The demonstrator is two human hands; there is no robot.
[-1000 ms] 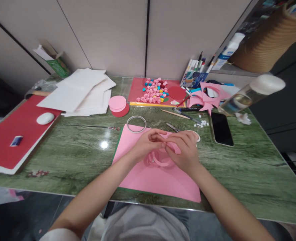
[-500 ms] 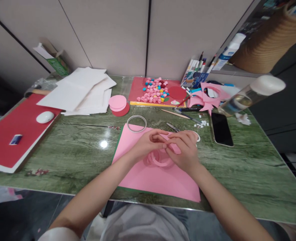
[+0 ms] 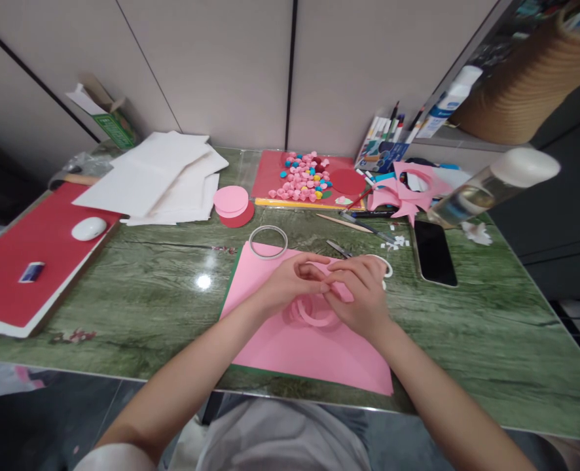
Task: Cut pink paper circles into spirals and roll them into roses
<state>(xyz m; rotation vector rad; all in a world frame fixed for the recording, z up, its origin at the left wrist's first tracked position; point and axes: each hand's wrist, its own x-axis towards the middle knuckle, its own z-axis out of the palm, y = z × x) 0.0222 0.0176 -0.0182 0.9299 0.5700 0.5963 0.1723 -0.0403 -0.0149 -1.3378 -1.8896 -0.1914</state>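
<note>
My left hand (image 3: 292, 281) and my right hand (image 3: 366, 291) meet fingertip to fingertip over a stack of pink paper (image 3: 290, 353). Both are closed in a pinch on a curled pink paper strip (image 3: 317, 320), which loops down below the fingers. The exact spot where the fingertips grip it is hidden. At the upper left corner of the stack lies a thin grey ring (image 3: 268, 255). Scissors (image 3: 339, 248) lie just beyond my hands, their white handle (image 3: 384, 263) partly covered by my right hand.
Behind are pink and red paper circles (image 3: 231, 199) and a pile of small pink, blue and yellow pieces (image 3: 302, 180). A phone (image 3: 435, 252), a tilted clear bottle (image 3: 471, 196) and pink paper scraps (image 3: 405, 186) lie right. White sheets (image 3: 147, 173) and a red board (image 3: 39, 261) lie left.
</note>
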